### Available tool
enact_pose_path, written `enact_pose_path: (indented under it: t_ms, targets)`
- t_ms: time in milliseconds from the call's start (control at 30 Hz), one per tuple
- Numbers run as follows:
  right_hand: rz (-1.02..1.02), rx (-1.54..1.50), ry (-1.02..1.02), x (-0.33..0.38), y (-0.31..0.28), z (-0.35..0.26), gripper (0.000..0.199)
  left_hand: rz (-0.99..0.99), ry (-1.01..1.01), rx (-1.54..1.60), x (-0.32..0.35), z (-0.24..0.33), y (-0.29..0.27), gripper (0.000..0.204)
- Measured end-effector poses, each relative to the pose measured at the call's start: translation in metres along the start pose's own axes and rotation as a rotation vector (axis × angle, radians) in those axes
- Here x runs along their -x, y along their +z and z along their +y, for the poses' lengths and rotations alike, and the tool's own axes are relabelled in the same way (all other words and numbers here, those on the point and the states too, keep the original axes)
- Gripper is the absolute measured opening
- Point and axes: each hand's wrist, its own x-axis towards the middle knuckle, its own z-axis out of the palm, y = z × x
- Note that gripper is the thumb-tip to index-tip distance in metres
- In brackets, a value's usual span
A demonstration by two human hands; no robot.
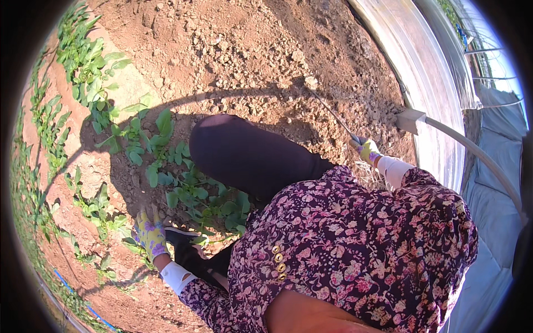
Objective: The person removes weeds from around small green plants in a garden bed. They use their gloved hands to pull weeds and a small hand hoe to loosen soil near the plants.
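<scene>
You wear a dark purple blouse (pixel 355 238) printed with pink and cream flowers, gold-coloured rings (pixel 278 258) at its front, white cuffs (pixel 393 170), black trousers (pixel 250 155), and yellow-green, purple-patterned gloves (pixel 157 242) on both hands (pixel 150 234).

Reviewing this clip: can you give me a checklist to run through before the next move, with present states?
1. Right hand holding the long, thin tool: ok, closed around its near end.
2. Tool's far end apart from the leafy plants: ok, it is out over the soil.
3. Both hands gloved: ok.
4. Left hand resting on the ground: cannot tell; it is low among leaves, fingers extended.
5. Bent leg not pressing on leaves: cannot tell; it overlaps them from above.
</scene>
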Motion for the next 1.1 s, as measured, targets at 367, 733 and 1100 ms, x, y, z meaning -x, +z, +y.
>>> enact_pose_path:
  t_ms: [367,733,1100]
  targets:
    - [0.123,-0.102,-0.103,-0.180,-0.055,-0.246,0.060,0.009,0.003,0.040,-0.003,-0.002,-0.004,0.050]
    - [0.266,0.004,-0.093,-0.137,-0.054,-0.054,0.055,-0.066,0.000,0.003,-0.001,0.005,-0.009,0.050]
    - [0.200,-0.045,0.058,-0.053,-0.028,0.031,0.052,-0.013,0.031,0.047,0.007,-0.010,-0.006,0.049]
